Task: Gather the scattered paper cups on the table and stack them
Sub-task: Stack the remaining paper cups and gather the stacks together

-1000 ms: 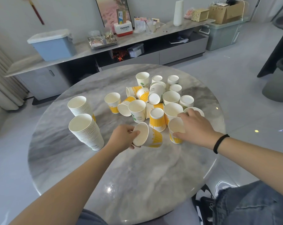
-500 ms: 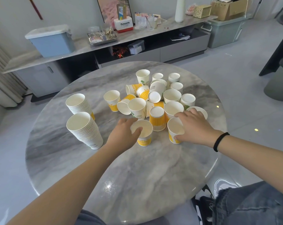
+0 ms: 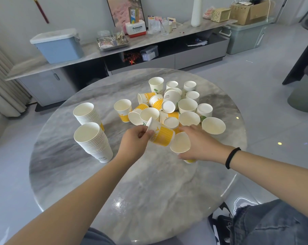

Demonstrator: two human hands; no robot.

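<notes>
Cups met mid-bench: my left hand [image 3: 134,144] gripped the yellow cup [image 3: 161,136], my right hand [image 3: 201,147] the white-mouthed cup [image 3: 180,143] (three o'clock); squaring rims should nest them.

The brand name "Panasonic" stands in dark letters on the white front of a red-and-white box [image 3: 136,29] on the long grey sideboard [image 3: 89,53], while the yellow lettering on the paper cups and the small script on the near white cup stack [image 3: 95,142] cannot be read.
</notes>
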